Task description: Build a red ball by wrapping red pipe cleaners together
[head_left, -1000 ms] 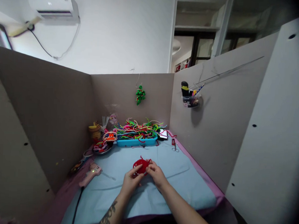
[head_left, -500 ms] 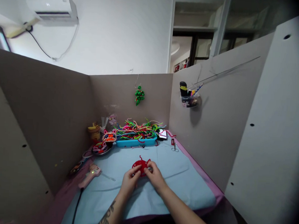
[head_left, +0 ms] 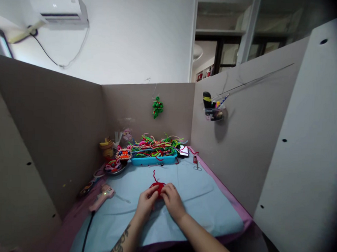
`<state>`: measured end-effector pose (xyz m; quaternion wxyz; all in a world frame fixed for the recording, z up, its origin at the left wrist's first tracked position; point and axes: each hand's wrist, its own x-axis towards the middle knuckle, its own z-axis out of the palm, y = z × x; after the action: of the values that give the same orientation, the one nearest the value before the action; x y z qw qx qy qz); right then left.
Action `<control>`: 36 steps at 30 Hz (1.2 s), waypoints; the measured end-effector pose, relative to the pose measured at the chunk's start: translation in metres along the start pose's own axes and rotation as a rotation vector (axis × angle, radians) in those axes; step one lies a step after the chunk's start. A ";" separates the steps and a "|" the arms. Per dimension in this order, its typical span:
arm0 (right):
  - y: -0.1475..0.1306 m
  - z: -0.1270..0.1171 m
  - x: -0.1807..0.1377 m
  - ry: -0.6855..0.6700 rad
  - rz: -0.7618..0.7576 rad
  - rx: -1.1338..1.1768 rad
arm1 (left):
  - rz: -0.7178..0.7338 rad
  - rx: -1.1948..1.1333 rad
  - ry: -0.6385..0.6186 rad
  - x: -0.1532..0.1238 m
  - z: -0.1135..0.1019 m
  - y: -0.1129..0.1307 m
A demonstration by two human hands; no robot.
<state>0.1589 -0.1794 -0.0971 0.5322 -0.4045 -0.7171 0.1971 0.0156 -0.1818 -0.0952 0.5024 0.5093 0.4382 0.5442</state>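
A small round piece made of red pipe cleaner (head_left: 157, 186) is held between my two hands, low over the blue cloth (head_left: 203, 207). One loose red end sticks up from its far side. My left hand (head_left: 147, 200) pinches the left edge, with the thumb on top. Closed over the right edge is my right hand (head_left: 172, 198), its fingertips close to the left thumb and covering much of the piece.
Behind the hands stands a blue tray (head_left: 152, 161) heaped with coloured pipe cleaners. A pink glue gun (head_left: 101, 199) with a black cord lies at left, near a metal bowl (head_left: 115, 169). Small scissors (head_left: 197, 166) and a phone (head_left: 183, 151) lie at right. Grey panels enclose the table.
My right hand has shifted slightly left and over the red piece, so less of it shows. The loose red end now stands longer and further left.
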 end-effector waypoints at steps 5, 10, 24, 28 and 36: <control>0.004 0.002 0.000 0.030 0.034 -0.010 | -0.015 -0.011 0.013 -0.001 0.002 0.000; 0.005 0.001 0.003 0.063 0.123 -0.008 | -0.030 0.010 0.054 -0.002 0.004 0.003; 0.020 -0.011 0.004 0.194 0.208 0.126 | -0.036 -0.165 0.094 0.005 -0.008 -0.006; 0.025 -0.009 0.005 0.156 0.252 0.148 | -0.112 -0.345 0.039 0.003 -0.012 0.000; 0.011 -0.007 0.003 -0.102 0.129 0.198 | -0.141 -0.618 0.037 0.001 -0.020 0.016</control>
<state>0.1692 -0.1720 -0.1008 0.5187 -0.3847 -0.6926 0.3213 -0.0059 -0.1823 -0.0810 0.6619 0.2908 0.2956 0.6244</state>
